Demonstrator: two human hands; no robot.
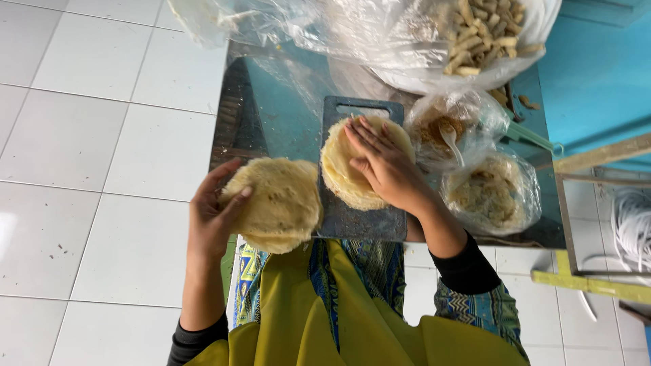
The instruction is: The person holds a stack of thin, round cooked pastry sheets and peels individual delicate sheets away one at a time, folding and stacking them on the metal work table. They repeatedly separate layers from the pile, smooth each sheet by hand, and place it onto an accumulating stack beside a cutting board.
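Note:
My left hand (213,213) grips a stack of thin, pale yellow round wrappers (279,203) by its left edge, holding it just off the left side of a dark cutting board (359,220). My right hand (383,159) lies flat, fingers spread, on a single round wrapper (339,173) spread over the board. The board sits on a small blue table (285,115).
Right of the board stand two bowls in clear plastic bags, one with brown filling and a white spoon (444,132), one with pale shredded filling (485,196). A large bag of pale fried sticks (481,34) lies at the back. White tiled floor surrounds the table; a yellow frame (597,285) stands right.

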